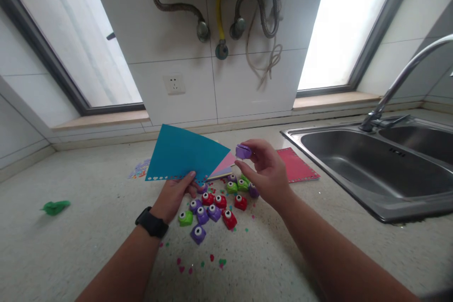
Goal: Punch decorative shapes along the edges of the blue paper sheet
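Between the thumb and fingers of my left hand (182,186) is a blue sheet of paper (186,151), tilted up, with small punched shapes along its lower edge. My right hand (267,165) pinches a purple craft punch (243,151) close to the sheet's right corner, apart from the paper. Below the hands, several more punches lie on the counter: purple ones (202,215), red ones (230,219) and green ones (185,218). Small punched-out paper bits (222,262) are scattered around them. Behind the blue sheet, a pink sheet (223,164) shows in part.
A red sheet (299,165) with a punched border lies right of my right hand. The steel sink (339,207) and its faucet (399,73) are at the right. A crumpled green thing (55,207) rests at the left. The tiled wall (191,106) stands behind the counter.
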